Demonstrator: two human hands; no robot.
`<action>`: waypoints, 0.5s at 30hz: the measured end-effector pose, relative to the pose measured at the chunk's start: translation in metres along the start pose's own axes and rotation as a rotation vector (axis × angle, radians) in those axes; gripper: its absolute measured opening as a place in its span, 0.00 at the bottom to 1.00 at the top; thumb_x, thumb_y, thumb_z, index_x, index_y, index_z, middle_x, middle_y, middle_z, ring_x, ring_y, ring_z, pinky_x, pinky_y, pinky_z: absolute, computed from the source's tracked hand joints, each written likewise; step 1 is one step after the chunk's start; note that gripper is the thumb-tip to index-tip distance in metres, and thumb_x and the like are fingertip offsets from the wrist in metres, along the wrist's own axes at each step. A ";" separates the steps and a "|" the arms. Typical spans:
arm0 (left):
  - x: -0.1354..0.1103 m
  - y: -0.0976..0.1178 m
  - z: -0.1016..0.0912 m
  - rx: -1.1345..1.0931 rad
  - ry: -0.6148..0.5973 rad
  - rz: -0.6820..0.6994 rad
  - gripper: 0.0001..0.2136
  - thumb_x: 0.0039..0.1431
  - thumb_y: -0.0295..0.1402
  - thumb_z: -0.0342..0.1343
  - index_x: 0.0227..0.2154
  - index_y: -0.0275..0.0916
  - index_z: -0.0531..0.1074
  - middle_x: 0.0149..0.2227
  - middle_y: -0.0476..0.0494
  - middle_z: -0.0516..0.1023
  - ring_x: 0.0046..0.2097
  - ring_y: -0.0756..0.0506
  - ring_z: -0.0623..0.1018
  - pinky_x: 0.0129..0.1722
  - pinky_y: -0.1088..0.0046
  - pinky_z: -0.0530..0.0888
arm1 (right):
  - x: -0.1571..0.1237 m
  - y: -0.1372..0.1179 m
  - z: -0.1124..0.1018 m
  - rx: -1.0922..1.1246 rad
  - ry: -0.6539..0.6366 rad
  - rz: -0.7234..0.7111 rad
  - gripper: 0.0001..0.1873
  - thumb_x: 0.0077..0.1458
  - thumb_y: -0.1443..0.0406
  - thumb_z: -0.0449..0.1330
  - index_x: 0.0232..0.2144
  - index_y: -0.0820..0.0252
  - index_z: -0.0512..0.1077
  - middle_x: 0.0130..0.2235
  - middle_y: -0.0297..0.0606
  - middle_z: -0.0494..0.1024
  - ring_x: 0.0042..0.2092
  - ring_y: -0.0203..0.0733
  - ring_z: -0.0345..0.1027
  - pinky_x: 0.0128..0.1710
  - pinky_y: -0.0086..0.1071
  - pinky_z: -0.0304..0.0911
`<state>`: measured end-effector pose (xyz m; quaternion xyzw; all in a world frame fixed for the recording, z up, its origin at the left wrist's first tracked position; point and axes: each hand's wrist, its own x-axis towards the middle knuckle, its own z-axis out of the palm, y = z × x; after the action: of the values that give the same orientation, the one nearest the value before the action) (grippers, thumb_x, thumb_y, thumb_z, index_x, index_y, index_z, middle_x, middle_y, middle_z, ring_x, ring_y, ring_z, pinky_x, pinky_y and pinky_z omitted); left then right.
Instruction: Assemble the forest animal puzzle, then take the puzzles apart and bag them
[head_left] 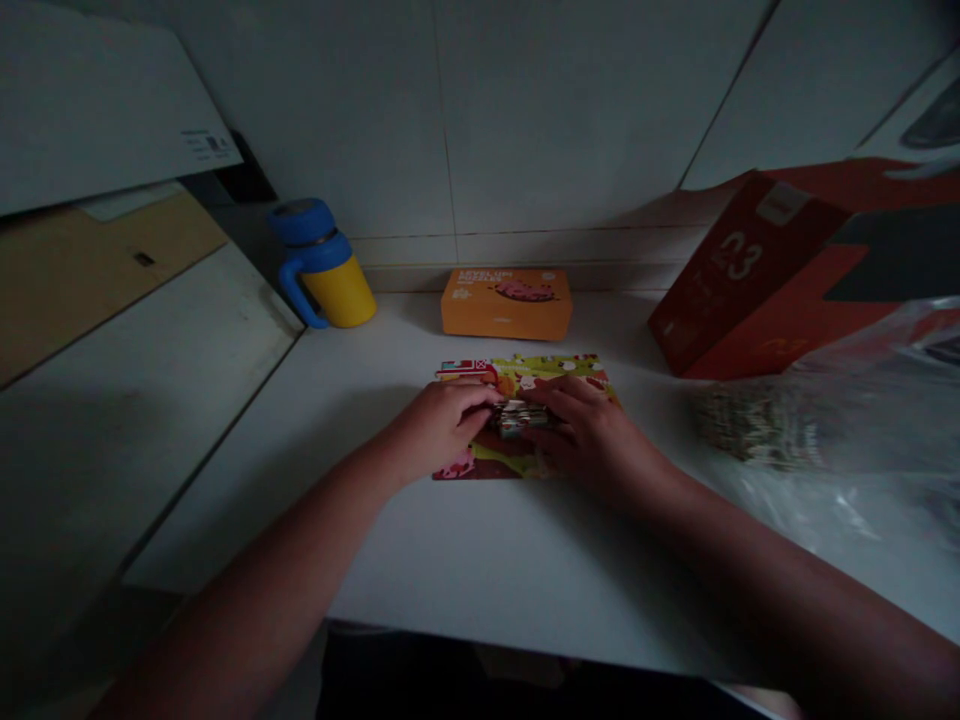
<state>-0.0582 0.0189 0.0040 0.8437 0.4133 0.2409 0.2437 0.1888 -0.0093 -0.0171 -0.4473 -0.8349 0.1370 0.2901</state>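
A colourful jigsaw puzzle (540, 370) lies flat on the white table, its top edge uneven with tabs. Over its middle, a small stack of puzzle pieces (519, 415) sits between my hands. My left hand (450, 420) grips the stack's left side with fingers curled. From the right, my right hand (589, 420) holds the other side, thumb below and fingers above. Both palms cover parts of the puzzle, so the sections beneath them are hidden.
Behind the puzzle stands an orange puzzle box (506, 305). A blue and yellow mug (330, 270) is at the back left. On the right are a large red box (750, 270) and a clear plastic bag (862, 440) with stacked pieces. Cardboard boxes (120, 250) border the left.
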 end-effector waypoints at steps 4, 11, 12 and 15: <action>0.000 0.004 0.002 -0.027 -0.062 -0.062 0.14 0.67 0.26 0.52 0.49 0.45 0.79 0.52 0.46 0.84 0.54 0.44 0.82 0.59 0.60 0.75 | 0.001 0.000 -0.001 -0.006 -0.042 0.023 0.20 0.67 0.62 0.62 0.60 0.54 0.75 0.58 0.49 0.77 0.57 0.55 0.75 0.58 0.50 0.70; -0.001 0.008 0.005 -0.218 -0.028 -0.139 0.11 0.70 0.36 0.55 0.49 0.42 0.78 0.47 0.45 0.85 0.43 0.45 0.83 0.47 0.65 0.79 | 0.000 0.000 0.001 -0.027 -0.076 0.043 0.22 0.66 0.61 0.63 0.61 0.57 0.73 0.61 0.51 0.76 0.63 0.58 0.69 0.64 0.54 0.65; -0.001 0.007 0.007 -0.225 -0.018 -0.139 0.10 0.69 0.37 0.56 0.48 0.42 0.78 0.45 0.46 0.84 0.42 0.46 0.83 0.45 0.66 0.79 | 0.000 0.001 0.002 -0.039 -0.077 0.052 0.22 0.66 0.61 0.62 0.61 0.58 0.73 0.62 0.52 0.76 0.64 0.58 0.69 0.64 0.54 0.64; 0.001 0.004 0.010 -0.236 0.006 -0.143 0.09 0.69 0.37 0.56 0.45 0.42 0.79 0.43 0.46 0.84 0.43 0.46 0.82 0.47 0.66 0.77 | 0.000 0.002 0.004 -0.054 -0.072 0.069 0.25 0.66 0.59 0.63 0.62 0.59 0.72 0.64 0.54 0.74 0.66 0.60 0.67 0.65 0.57 0.63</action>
<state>-0.0492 0.0148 -0.0011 0.7768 0.4418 0.2725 0.3565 0.1882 -0.0080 -0.0212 -0.4783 -0.8322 0.1405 0.2428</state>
